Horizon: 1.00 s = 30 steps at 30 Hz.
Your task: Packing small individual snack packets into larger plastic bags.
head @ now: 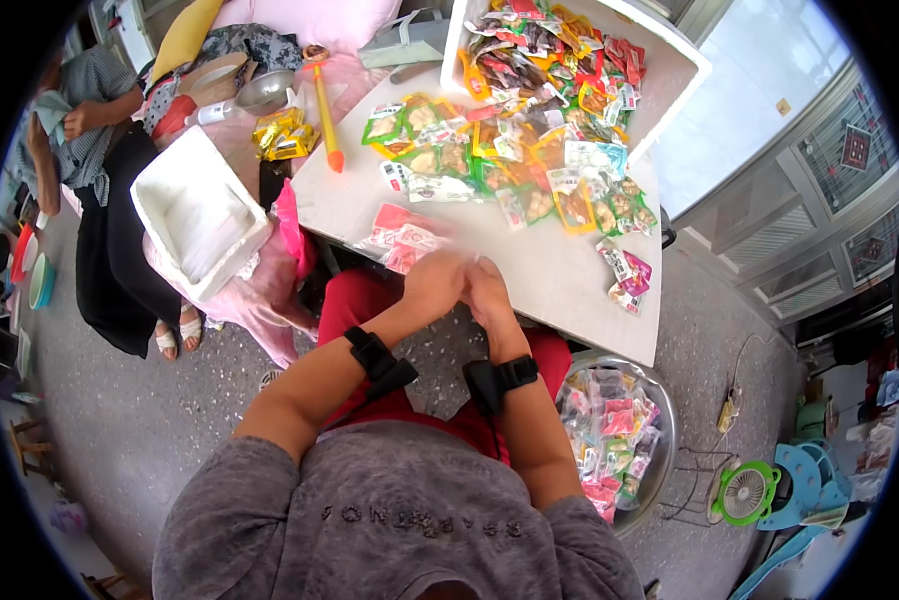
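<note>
My left hand point(438, 283) and my right hand point(488, 291) meet at the near edge of the table, fingers curled together and partly hidden. Between and beyond them is blurred clear film, which seems to be part of a clear plastic bag with red print point(410, 238). That bag lies on the tabletop just beyond my left hand. Farther back, many small food packets point(438, 159) with green and orange edges are spread on the white table point(344, 199). A few pink and white packets point(626, 274) lie at the right.
A white foam box point(663, 90) tips more packets onto the table. An empty foam box point(202, 206) sits at left, near a seated person point(97, 112). A metal basin point(667, 450) of filled bags stands by my right side, with a green fan point(746, 493) beyond.
</note>
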Tool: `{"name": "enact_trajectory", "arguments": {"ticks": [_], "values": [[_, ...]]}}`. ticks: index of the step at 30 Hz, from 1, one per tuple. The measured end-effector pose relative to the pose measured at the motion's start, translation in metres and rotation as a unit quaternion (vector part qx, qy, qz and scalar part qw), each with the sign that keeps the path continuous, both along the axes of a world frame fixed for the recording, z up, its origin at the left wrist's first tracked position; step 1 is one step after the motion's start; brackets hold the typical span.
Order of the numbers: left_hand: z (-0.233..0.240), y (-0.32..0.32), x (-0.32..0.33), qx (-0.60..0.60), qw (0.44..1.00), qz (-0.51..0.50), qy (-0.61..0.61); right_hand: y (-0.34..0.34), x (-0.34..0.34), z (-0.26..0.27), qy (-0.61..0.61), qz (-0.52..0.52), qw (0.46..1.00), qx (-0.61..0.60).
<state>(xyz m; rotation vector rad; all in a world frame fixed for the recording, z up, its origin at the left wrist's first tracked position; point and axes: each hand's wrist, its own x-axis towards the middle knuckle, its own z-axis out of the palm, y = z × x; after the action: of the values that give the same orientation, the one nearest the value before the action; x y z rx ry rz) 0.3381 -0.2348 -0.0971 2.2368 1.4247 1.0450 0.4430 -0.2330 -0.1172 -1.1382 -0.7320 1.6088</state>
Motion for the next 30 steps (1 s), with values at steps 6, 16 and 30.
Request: {"name": "enact_trajectory", "arguments": {"ticks": [6, 16, 30], "values": [[-0.019, 0.004, -0.006, 0.041, 0.998, -0.012, -0.036, 0.021, 0.011, -0.008, -0.140, 0.128, 0.982, -0.025], [-0.024, 0.023, -0.018, 0.047, 0.997, -0.049, -0.042, 0.043, -0.023, 0.008, 0.053, 0.030, 0.998, -0.024], [-0.038, 0.022, -0.031, -0.009, 0.997, -0.069, 0.017, 0.049, 0.056, -0.011, -0.181, -0.089, 0.978, 0.044]]}}
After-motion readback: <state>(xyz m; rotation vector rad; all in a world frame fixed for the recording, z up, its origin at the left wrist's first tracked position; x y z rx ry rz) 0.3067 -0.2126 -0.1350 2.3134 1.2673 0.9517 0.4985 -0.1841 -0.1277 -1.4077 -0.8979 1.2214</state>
